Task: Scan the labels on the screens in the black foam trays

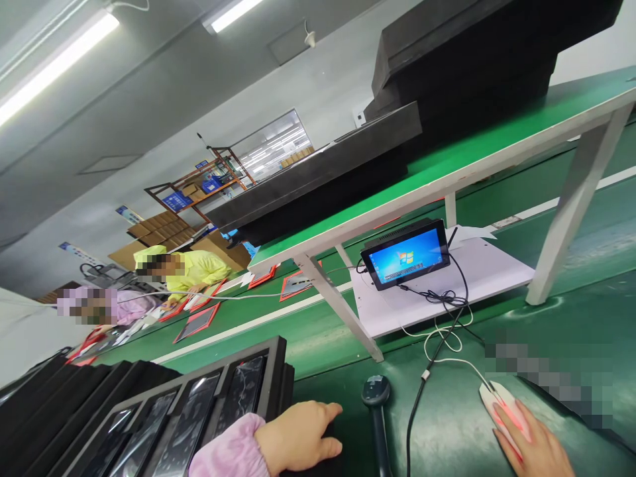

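At the lower right, my right hand (539, 447) is closed over a white computer mouse (489, 397) with a red glow, its fingers along the top and side. My left hand (303, 434), in a pink sleeve, reaches over the edge of a black foam tray (275, 371). Its fingers are stretched out and apart, with nothing visible in them. Several dark glossy phone-like panels (243, 391) lie in the tray's slots. Between my hands is a handheld barcode scanner (378, 404) with its handle toward me.
A small screen (407, 255) with a blue desktop stands on a white shelf (487, 291) among tangled cables (442, 298). Black foam stacks (318, 172) sit on a raised green bench (477, 149). Two co-workers (199, 268) sit along the green line by red-edged trays (196, 322).
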`<move>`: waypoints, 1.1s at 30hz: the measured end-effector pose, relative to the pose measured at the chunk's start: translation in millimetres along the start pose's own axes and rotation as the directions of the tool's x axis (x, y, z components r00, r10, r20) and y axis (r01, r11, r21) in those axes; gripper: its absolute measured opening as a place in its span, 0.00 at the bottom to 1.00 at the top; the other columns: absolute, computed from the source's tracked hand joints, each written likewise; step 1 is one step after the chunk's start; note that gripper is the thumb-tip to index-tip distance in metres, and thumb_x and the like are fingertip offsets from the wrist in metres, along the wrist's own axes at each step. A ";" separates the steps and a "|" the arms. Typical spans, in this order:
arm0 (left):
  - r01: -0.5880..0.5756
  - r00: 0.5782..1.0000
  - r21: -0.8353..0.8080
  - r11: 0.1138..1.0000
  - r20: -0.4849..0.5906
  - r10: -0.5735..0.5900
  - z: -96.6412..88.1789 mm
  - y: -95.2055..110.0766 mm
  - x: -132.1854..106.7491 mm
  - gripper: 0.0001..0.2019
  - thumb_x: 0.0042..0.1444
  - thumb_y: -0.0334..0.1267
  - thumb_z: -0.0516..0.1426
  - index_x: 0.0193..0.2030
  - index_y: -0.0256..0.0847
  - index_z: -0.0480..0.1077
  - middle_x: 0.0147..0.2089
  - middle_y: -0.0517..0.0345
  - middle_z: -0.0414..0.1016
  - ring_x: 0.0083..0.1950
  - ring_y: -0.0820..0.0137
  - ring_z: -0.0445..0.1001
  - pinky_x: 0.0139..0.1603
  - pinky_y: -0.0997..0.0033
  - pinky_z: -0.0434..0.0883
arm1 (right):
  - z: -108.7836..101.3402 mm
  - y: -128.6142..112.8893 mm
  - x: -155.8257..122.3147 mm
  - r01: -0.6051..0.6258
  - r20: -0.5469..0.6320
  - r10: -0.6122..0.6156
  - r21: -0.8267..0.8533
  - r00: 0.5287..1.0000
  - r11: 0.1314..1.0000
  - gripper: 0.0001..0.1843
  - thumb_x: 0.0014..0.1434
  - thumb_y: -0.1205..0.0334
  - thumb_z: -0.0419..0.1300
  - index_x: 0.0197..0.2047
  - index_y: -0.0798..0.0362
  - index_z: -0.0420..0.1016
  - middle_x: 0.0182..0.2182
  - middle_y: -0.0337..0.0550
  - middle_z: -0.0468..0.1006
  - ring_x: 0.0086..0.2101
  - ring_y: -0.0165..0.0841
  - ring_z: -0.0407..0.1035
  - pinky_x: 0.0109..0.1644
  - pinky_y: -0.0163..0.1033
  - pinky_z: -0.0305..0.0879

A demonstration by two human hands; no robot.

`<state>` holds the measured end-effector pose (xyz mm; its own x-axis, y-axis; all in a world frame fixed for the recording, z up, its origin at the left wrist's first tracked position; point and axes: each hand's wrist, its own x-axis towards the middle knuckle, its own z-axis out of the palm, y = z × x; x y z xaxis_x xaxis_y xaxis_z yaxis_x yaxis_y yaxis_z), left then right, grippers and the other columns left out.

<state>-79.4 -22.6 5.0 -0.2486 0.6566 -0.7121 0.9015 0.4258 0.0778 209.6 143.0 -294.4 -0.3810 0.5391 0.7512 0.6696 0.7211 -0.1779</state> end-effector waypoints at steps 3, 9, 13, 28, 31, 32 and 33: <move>0.003 1.000 0.001 1.000 0.004 -0.003 -0.9 1.3 -0.7 0.29 0.54 0.44 0.53 0.62 0.37 0.63 0.55 0.44 0.72 0.54 0.55 0.72 0.55 0.62 0.68 | -4.4 -3.9 7.0 0.018 -0.027 -0.018 -0.027 0.999 0.999 0.14 0.65 0.61 0.45 0.48 0.53 0.67 0.42 0.54 0.70 0.33 0.40 0.69 0.33 0.42 0.65; 0.011 1.000 0.009 1.000 0.007 -0.011 -3.2 4.7 -1.6 0.28 0.54 0.43 0.54 0.62 0.37 0.64 0.55 0.43 0.72 0.55 0.54 0.72 0.55 0.61 0.68 | -7.4 -4.2 10.8 0.013 -0.023 -0.014 -0.032 1.000 0.999 0.14 0.66 0.60 0.44 0.48 0.53 0.67 0.41 0.53 0.71 0.32 0.39 0.69 0.33 0.42 0.65; 0.011 1.000 0.009 1.000 0.013 -0.011 -3.0 4.5 -1.3 0.28 0.54 0.42 0.54 0.62 0.37 0.64 0.55 0.43 0.72 0.55 0.54 0.72 0.55 0.61 0.68 | -6.0 -2.4 8.9 0.021 -0.025 -0.022 -0.030 0.999 0.999 0.14 0.65 0.60 0.45 0.47 0.53 0.68 0.41 0.53 0.71 0.33 0.39 0.69 0.34 0.42 0.65; 0.033 0.999 0.003 0.999 0.035 -0.034 -3.3 5.3 -0.9 0.29 0.54 0.43 0.53 0.63 0.38 0.62 0.56 0.45 0.71 0.56 0.55 0.71 0.56 0.62 0.67 | 10.0 5.7 -12.6 -0.048 0.054 0.047 0.005 0.997 0.999 0.15 0.62 0.60 0.47 0.47 0.49 0.72 0.43 0.50 0.72 0.36 0.40 0.69 0.37 0.43 0.66; 0.029 0.999 0.000 1.000 0.033 -0.029 -3.4 4.9 -1.2 0.29 0.54 0.43 0.53 0.63 0.38 0.62 0.57 0.45 0.70 0.57 0.55 0.70 0.57 0.62 0.66 | 8.1 3.6 -10.5 -0.062 0.050 0.063 -0.017 0.997 0.998 0.16 0.63 0.58 0.47 0.46 0.49 0.73 0.43 0.50 0.72 0.36 0.40 0.69 0.37 0.43 0.66; 0.026 0.999 -0.001 1.000 0.031 -0.026 -2.9 3.9 -0.9 0.29 0.54 0.43 0.53 0.63 0.38 0.62 0.58 0.45 0.70 0.57 0.55 0.70 0.58 0.62 0.66 | 5.9 2.0 -7.6 -0.046 0.033 0.047 -0.029 0.998 0.999 0.16 0.64 0.59 0.46 0.46 0.50 0.73 0.42 0.51 0.72 0.35 0.40 0.69 0.35 0.43 0.66; 0.022 0.999 -0.001 1.000 0.026 -0.022 -2.1 2.7 -0.3 0.29 0.54 0.43 0.53 0.63 0.38 0.63 0.57 0.46 0.70 0.57 0.55 0.70 0.58 0.62 0.66 | 3.2 0.3 -4.1 -0.027 0.019 0.028 -0.044 0.999 0.999 0.17 0.64 0.59 0.45 0.45 0.52 0.73 0.42 0.53 0.72 0.34 0.40 0.69 0.34 0.42 0.66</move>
<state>-77.6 -20.4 6.9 -0.2590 0.6309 -0.7314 0.8955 0.4406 0.0629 209.4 142.4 -299.6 -0.3740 0.5674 0.7336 0.7073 0.6861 -0.1701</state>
